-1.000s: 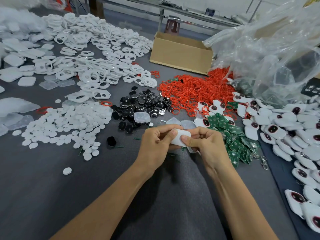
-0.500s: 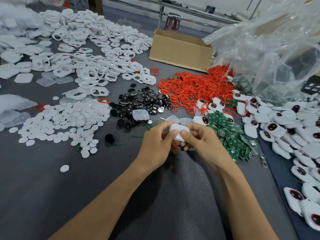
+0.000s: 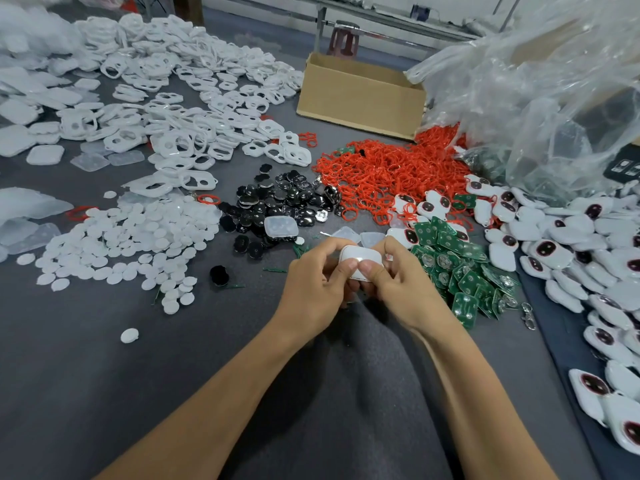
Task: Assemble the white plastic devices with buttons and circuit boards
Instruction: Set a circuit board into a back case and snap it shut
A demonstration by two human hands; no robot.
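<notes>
Now left hand (image 3: 311, 292) and right hand (image 3: 405, 289) pinch white device (image 3: 363, 258) between them, thumbs apparently atop.

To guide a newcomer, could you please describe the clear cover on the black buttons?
Find the cardboard box at the back. Nearer, left of the red rings, lie black buttons. The clear cover rests on their near edge, the only pale square atop them.

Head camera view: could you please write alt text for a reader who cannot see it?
A left hand and a right hand pinch one small white plastic device together above a grey table. Heaps of parts surround them: green circuit boards to the right, black buttons and red rings behind, white discs to the left.
</notes>
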